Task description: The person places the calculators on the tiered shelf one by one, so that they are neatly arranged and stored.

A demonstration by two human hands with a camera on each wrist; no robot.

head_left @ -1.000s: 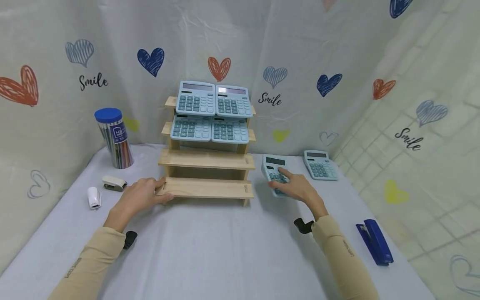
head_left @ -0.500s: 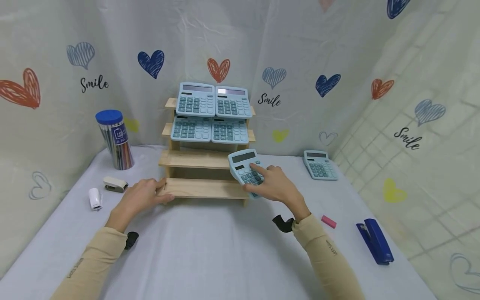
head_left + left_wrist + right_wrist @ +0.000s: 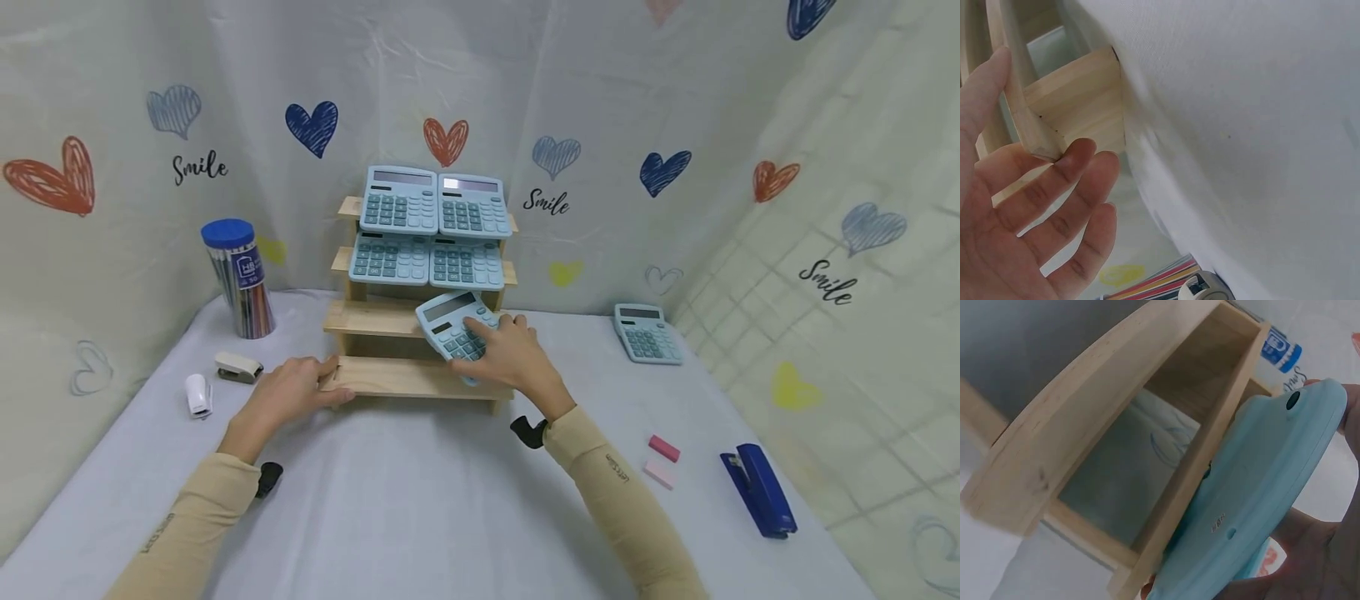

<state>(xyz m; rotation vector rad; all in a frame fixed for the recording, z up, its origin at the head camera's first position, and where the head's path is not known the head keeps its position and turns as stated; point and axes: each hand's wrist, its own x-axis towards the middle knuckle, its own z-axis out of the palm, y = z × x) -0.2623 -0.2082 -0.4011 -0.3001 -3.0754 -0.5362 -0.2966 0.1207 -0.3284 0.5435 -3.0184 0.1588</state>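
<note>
My right hand [image 3: 517,358] grips a light blue calculator [image 3: 446,310] by its sides, tilted in front of the lower half of a stepped wooden rack [image 3: 412,377]. In the right wrist view the calculator's smooth back [image 3: 1254,487] lies close along a shelf edge [image 3: 1197,450]. My left hand [image 3: 288,392] holds the left end of the bottom shelf; in the left wrist view its thumb lies on one side and curled fingers [image 3: 1079,162] meet the shelf's corner [image 3: 1041,147]. Two calculators [image 3: 399,200] lean on the top tier and two more [image 3: 390,258] on the tier below.
Another calculator [image 3: 648,333] lies at the back right. A blue stapler [image 3: 759,492] and two pink erasers [image 3: 663,448] are at the right. On the left are a blue-lidded tub of pencils [image 3: 243,283], a cream stapler [image 3: 238,367] and a small white object [image 3: 198,396].
My right hand has lifted the calculator off the table right of the rack and carried it left to the rack. The pink erasers have come into sight. My left hand stays on the shelf.
</note>
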